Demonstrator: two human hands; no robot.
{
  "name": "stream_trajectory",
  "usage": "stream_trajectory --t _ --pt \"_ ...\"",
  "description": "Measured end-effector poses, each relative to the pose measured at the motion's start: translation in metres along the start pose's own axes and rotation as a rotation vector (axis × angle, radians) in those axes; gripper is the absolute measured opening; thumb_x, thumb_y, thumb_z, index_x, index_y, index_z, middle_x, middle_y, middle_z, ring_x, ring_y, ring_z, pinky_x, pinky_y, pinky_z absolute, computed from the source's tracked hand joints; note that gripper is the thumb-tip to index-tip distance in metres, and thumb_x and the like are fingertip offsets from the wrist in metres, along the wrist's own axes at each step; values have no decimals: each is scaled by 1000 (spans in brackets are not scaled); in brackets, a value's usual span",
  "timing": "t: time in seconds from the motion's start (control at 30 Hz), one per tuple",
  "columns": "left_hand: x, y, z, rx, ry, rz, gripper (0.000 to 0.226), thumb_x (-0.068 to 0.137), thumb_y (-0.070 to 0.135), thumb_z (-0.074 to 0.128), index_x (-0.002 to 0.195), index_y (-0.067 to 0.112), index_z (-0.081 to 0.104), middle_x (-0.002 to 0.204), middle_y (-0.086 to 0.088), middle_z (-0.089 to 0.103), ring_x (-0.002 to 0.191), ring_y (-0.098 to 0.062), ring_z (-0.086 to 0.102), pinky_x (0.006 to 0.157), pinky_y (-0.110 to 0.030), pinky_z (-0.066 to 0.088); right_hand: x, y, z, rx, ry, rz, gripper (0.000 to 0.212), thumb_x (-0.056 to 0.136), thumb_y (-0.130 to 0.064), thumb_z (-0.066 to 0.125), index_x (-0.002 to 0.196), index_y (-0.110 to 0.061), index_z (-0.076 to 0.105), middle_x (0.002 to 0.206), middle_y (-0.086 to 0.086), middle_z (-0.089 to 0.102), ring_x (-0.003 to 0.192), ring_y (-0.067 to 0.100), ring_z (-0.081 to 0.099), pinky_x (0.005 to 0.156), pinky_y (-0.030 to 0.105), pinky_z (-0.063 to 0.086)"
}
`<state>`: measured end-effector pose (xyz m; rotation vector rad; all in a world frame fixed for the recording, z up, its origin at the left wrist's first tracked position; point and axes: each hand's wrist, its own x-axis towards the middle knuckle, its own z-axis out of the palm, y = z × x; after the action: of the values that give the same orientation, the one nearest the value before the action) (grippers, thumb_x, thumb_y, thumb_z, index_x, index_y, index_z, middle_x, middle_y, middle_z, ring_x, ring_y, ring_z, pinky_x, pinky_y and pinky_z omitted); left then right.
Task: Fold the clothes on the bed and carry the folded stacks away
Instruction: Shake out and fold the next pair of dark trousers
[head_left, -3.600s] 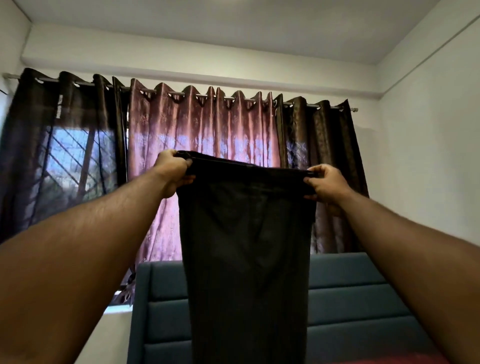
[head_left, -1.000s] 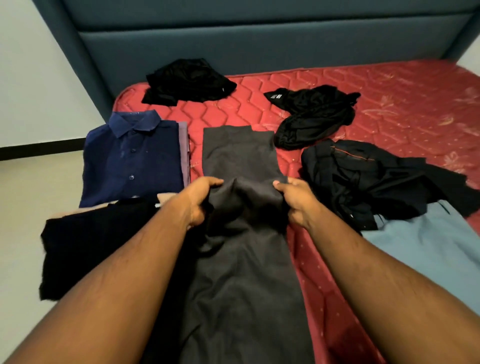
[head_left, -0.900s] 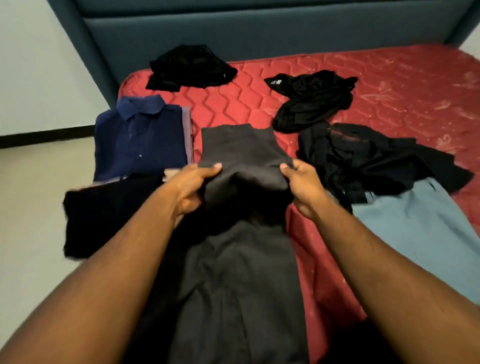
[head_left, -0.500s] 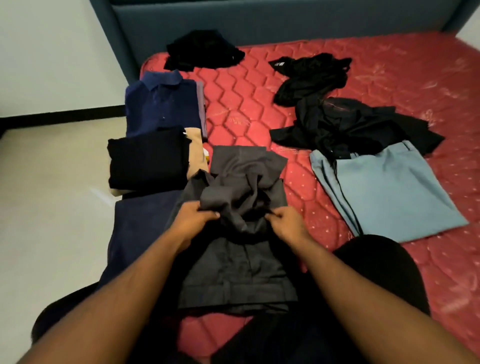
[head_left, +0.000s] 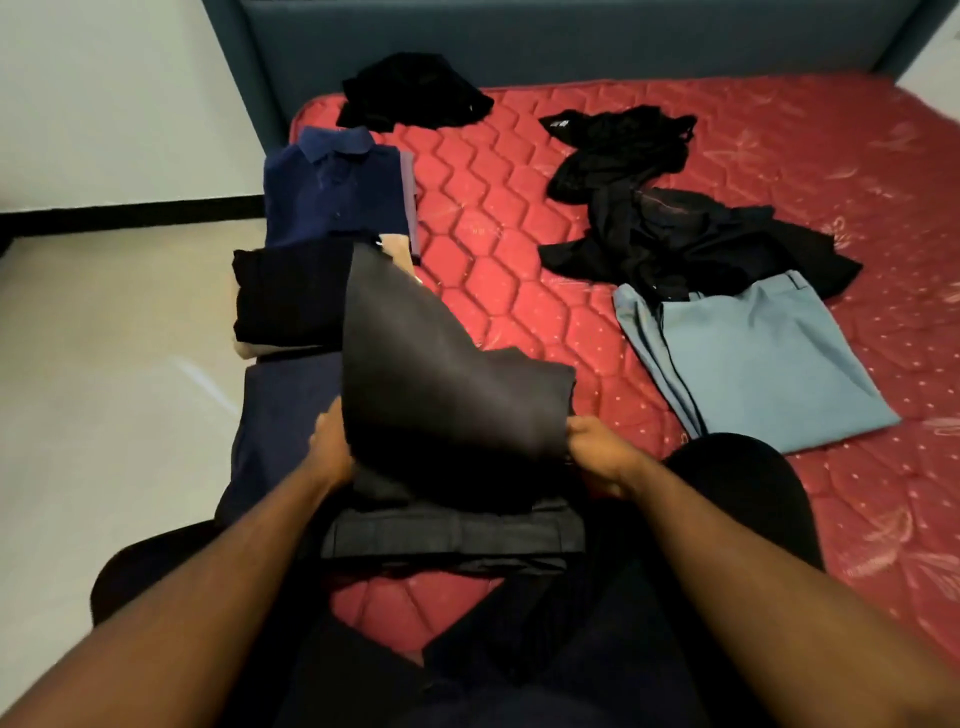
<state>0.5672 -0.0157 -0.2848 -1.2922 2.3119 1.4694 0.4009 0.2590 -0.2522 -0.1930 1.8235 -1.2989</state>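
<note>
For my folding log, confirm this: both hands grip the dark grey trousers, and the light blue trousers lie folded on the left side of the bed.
Wrong side. The head view shows the light blue trousers folded on the right. Both hands, left and right, do grip the dark grey trousers.

This is looking like a bedroom in a home. A big red mattress (head_left: 519, 218) is lying against a soft blue headboard (head_left: 571, 36), and clothes (head_left: 670, 234) are sitting all over it. A pale, maybe tiled, floor (head_left: 114, 364) is running beside plain white walls (head_left: 114, 93).
</note>
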Motion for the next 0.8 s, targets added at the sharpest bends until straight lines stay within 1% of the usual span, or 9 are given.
stream_trajectory --t 0.03,0.1,0.23,0.37,0.5,0.57,0.63,0.73,0.8 --pt "5 -4 1 57 -20 39 39 93 31 64 131 36 56 134 -5 56 127 -26 50 104 -38 42 3 -1 3 30 -2 35 19 77 5 52 73 -9 63 66 5 63 59 16 58 56 24 47" --pt "-2 12 -3 168 -107 206 26 88 9 67 106 27 74 108 5 70 108 -16 62 94 -26 45 7 -6 7 63 18 85 20 82 -2 52 68 -14 60 60 1 58 55 12 53 51 21 39" --pt "-9 38 -18 210 -285 192 54 85 -4 62 77 47 75 89 26 70 97 -5 64 93 -22 46 15 3 11 228 117 37 30 86 8 47 68 -10 63 60 1 65 57 15 59 55 22 46" --pt "-21 57 -18 72 -346 78 46 85 -10 42 96 19 77 88 8 71 73 -8 65 68 -18 53 16 15 23 393 125 69 29 85 17 46 90 -2 67 75 11 72 66 23 67 60 29 58" --pt "-29 65 -11 -123 -327 1 33 91 4 44 98 14 75 84 4 73 78 -15 68 57 -19 50 23 13 39 237 105 81 31 85 17 49 106 2 66 79 7 71 68 20 67 68 36 60" --pt "-28 61 -7 -301 -320 19 22 95 11 52 100 9 74 93 -3 75 91 -20 70 70 -22 52 20 -2 46 78 184 -164 26 85 14 55 96 -3 71 77 -4 69 71 13 63 75 36 58" --pt "-28 56 -6 -545 -293 20 23 94 9 53 105 1 72 104 -12 74 99 -23 69 84 -30 51 12 -15 49 -70 127 -356 24 83 15 57 81 -3 73 67 -18 66 68 -4 57 68 22 52" --pt "-27 47 -1 -534 -157 -7 23 94 10 52 103 2 72 100 -11 74 92 -23 69 79 -32 52 14 -3 35 -290 164 -303 45 77 21 52 50 -16 55 38 -19 49 38 -9 42 47 20 34" --pt "-22 41 4 -393 -107 0 18 93 12 56 92 5 73 95 -10 73 84 -22 68 78 -33 52 18 9 26 -199 284 -227 46 77 19 49 49 -17 50 36 -14 43 34 -5 36 45 19 29"
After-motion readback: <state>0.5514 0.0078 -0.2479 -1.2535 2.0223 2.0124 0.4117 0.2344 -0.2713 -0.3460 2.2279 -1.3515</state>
